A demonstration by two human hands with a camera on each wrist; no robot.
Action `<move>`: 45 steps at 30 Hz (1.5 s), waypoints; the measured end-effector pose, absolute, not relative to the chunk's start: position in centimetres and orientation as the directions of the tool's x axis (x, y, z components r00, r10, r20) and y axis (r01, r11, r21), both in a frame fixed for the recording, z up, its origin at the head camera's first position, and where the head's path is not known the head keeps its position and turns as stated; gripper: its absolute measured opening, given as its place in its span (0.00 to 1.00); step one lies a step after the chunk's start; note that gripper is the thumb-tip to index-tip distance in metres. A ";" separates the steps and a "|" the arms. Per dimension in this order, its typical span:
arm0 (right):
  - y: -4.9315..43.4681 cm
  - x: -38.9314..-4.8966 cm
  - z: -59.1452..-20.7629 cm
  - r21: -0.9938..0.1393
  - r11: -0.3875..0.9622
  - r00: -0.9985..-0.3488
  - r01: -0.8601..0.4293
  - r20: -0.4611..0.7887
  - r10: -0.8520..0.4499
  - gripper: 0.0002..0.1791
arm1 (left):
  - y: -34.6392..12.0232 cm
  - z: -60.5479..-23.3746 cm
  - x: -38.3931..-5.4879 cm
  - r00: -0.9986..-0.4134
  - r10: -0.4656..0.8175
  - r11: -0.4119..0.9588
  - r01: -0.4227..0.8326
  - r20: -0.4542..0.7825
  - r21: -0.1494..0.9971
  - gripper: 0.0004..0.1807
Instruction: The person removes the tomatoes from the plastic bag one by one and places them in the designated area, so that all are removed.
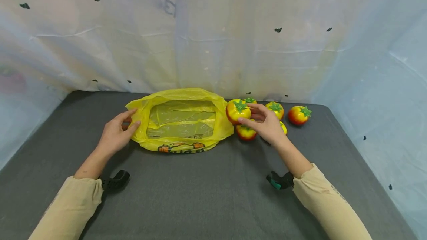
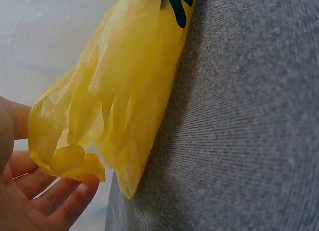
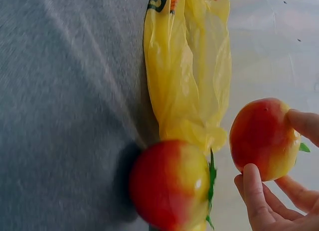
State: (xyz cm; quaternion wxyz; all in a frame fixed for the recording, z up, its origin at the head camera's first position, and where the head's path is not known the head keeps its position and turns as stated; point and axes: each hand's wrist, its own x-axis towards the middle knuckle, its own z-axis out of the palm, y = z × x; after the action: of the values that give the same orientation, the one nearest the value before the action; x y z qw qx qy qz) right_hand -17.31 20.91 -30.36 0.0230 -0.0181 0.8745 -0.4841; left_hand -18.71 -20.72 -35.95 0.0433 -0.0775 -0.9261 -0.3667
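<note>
A yellow plastic bag [image 1: 181,145] lies on the grey table with its wide mouth opened toward me and dark print on its near side. My left hand [image 1: 116,132] holds the left edge of the bag; in the left wrist view, its fingers [image 2: 75,203] curl by the crumpled edge. My right hand [image 1: 267,123] pinches a red-and-yellow tomato [image 1: 237,112] with a green star-shaped top, raised beside the bag's right rim. In the right wrist view, thumb and fingers grip this tomato [image 3: 264,139] from its sides. Below it, another tomato [image 3: 169,186] rests on the table.
More tomatoes sit around and behind my right hand, one [image 1: 246,132] close to the bag and one [image 1: 299,115] farthest right. Pale sheeting [image 1: 217,47] hangs behind the grey table [image 1: 200,195] and along its sides.
</note>
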 end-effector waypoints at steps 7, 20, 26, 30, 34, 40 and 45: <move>22.4 -16.8 -29.9 -0.826 0.563 -0.999 0.032 -0.038 0.001 0.38 | -20.9 -36.2 -18.5 -0.985 0.112 0.713 0.172 0.132 0.680 0.31; 24.8 -16.2 -29.8 -0.803 0.596 -0.999 0.031 -0.008 0.041 0.39 | -20.9 -36.3 -18.5 -0.989 0.096 0.718 0.145 0.110 0.681 0.31; 26.4 -15.7 -29.5 -0.807 0.587 -0.997 0.061 -0.025 0.068 0.42 | -21.0 -36.3 -18.4 -0.991 0.083 0.715 0.130 0.101 0.687 0.31; 27.1 -15.5 -29.2 -0.800 0.594 -0.995 0.079 -0.028 0.094 0.42 | -21.1 -36.3 -18.4 -0.991 0.088 0.720 0.132 0.099 0.681 0.32; 27.7 -15.4 -29.1 -0.793 0.604 -0.992 0.081 -0.007 0.124 0.42 | -21.0 -36.2 -18.4 -0.990 0.098 0.719 0.144 0.105 0.680 0.31; 28.8 -15.2 -28.9 -0.791 0.606 -0.988 0.089 0.005 0.152 0.42 | -21.0 -36.0 -18.5 -0.989 0.103 0.721 0.147 0.105 0.678 0.32; 30.0 -15.1 -28.8 -0.784 0.611 -0.982 0.107 0.012 0.187 0.42 | -20.8 -36.0 -18.6 -0.989 0.099 0.717 0.145 0.106 0.681 0.32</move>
State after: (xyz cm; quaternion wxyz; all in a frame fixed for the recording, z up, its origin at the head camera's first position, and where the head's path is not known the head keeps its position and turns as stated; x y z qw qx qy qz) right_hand -15.07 30.00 -28.83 -0.0461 0.0818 0.8963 -0.4334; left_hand -18.64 -20.81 -35.96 0.0311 -0.0657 -0.9261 -0.3701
